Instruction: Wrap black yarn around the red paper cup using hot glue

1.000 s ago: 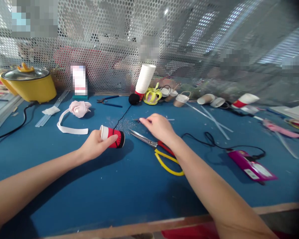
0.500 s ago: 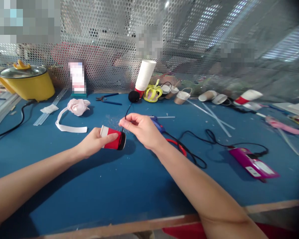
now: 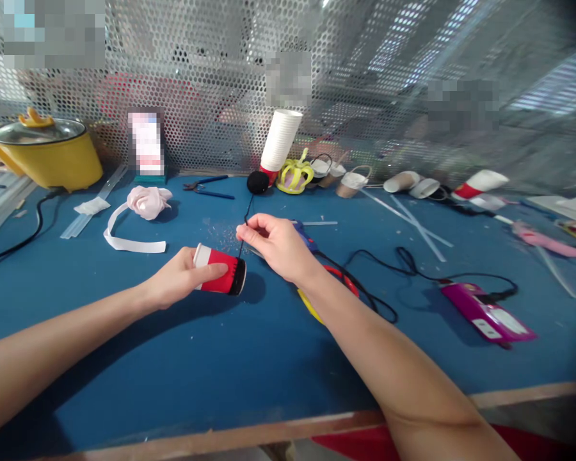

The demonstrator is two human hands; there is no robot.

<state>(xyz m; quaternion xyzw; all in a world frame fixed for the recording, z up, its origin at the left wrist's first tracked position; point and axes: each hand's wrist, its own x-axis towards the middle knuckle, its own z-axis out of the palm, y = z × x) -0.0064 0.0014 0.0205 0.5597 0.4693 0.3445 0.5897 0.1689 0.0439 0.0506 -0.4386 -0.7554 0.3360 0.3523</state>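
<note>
My left hand (image 3: pixel 177 282) grips a small red paper cup (image 3: pixel 219 276) lying on its side on the blue table (image 3: pixel 221 358), its rim wrapped in black yarn. My right hand (image 3: pixel 278 246) is closed, pinching the black yarn strand (image 3: pixel 244 225) just above the cup; it seems also to hold a blue glue gun (image 3: pixel 304 238), partly hidden. The strand runs back to a black yarn ball (image 3: pixel 258 182). Scissors with red and yellow handles (image 3: pixel 338 285) lie under my right wrist.
A yellow pot (image 3: pixel 43 153) stands far left with its cord. A pink fabric rose on a white ribbon (image 3: pixel 146 202), pliers (image 3: pixel 206 187), a stack of white cups (image 3: pixel 279 144), a yellow crown, small cup baskets, glue sticks and a magenta device (image 3: pixel 487 314) with a black cable lie around. Perforated metal wall behind.
My right hand left the table by the scissors, moved left to the cup and pinched the yarn; the blue glue gun came with it. The left hand kept holding the cup.
</note>
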